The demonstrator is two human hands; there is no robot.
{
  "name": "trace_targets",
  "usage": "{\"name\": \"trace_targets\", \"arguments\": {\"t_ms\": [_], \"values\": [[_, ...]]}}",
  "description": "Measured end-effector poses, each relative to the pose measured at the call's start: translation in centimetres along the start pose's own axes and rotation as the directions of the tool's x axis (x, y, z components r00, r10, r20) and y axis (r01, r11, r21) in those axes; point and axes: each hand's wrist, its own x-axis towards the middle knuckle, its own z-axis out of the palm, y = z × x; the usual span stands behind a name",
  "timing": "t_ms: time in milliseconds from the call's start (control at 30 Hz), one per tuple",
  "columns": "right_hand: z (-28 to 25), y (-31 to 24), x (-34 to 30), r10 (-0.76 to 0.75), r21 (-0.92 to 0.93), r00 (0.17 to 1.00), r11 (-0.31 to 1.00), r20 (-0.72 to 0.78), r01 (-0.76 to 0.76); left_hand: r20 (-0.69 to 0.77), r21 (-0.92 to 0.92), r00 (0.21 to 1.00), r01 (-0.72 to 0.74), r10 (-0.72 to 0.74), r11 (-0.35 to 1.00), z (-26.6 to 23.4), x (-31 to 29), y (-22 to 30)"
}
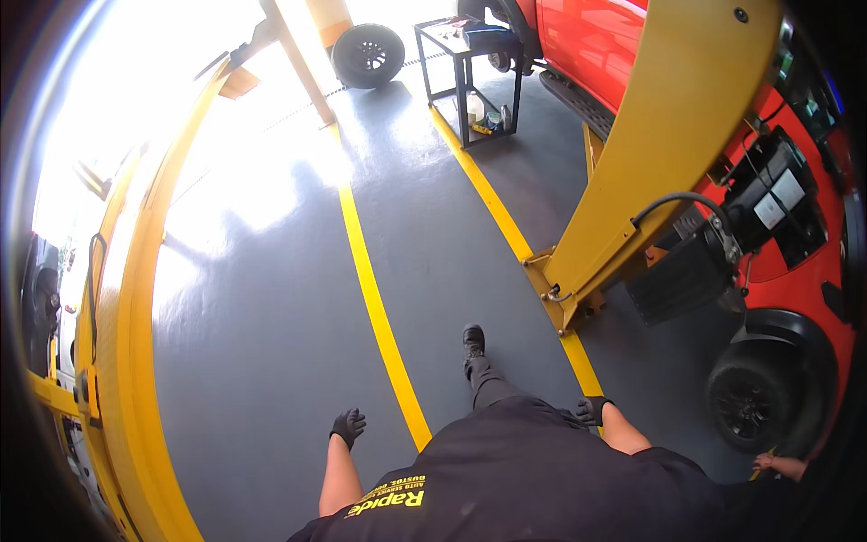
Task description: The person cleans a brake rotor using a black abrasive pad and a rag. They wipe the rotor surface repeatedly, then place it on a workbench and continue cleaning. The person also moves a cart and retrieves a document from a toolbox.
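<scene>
My left hand [348,426] wears a dark glove and hangs beside my body over the grey floor. Its fingers are loosely bent and apart, with nothing in them. My right hand [592,411], gloved the same way, is low at my right side, over a yellow floor line. The fingers there look slack and somewhat apart, and no held thing shows. Neither hand touches an object. One dark boot [473,340] is stretched out ahead of me on the floor.
A yellow lift post [659,135] stands on my right, before a raised red vehicle [591,41]. Another yellow post [135,343] rises on the left. Ahead are a black metal cart [462,86] and a loose wheel [368,56]. Someone else's hand [766,462] shows at lower right.
</scene>
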Motion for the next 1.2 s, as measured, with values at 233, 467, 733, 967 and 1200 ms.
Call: {"name": "trace_targets", "arguments": {"t_ms": [233, 467, 733, 967, 1200], "values": [[-18.5, -45.1, 9.7, 0.045, 0.152, 0.993, 0.987, 0.113, -0.062, 0.265, 0.044, 0.964, -0.008, -0.004, 0.999, 8.6, 16.8, 40.2], [-41.0, -91.0, 10.6, -0.393, 0.387, 0.877, 0.790, -0.276, 0.476, 0.282, 0.586, 0.959, -0.192, 0.024, 0.787, 11.7, 36.5, 62.7], [-58.7, -121.1, 20.3, -0.109, 0.716, 0.906, 0.576, -0.410, 0.394, 0.105, 0.308, 0.948, 0.256, -0.300, 0.916, 21.0, 62.8, 112.4], [-67.0, -139.5, 21.9, 0.004, 0.860, 0.934, 0.392, -0.356, 0.326, 0.660, 0.731, 0.627, -0.664, 0.415, -0.160, 36.8, 79.4, 161.8], [-98.2, -166.3, 20.4, -0.025, 0.727, 0.773, 0.321, -0.634, 0.607, 0.785, 0.572, 0.464, -0.797, 0.411, -0.193, 70.5, 84.6, 201.1]]}}
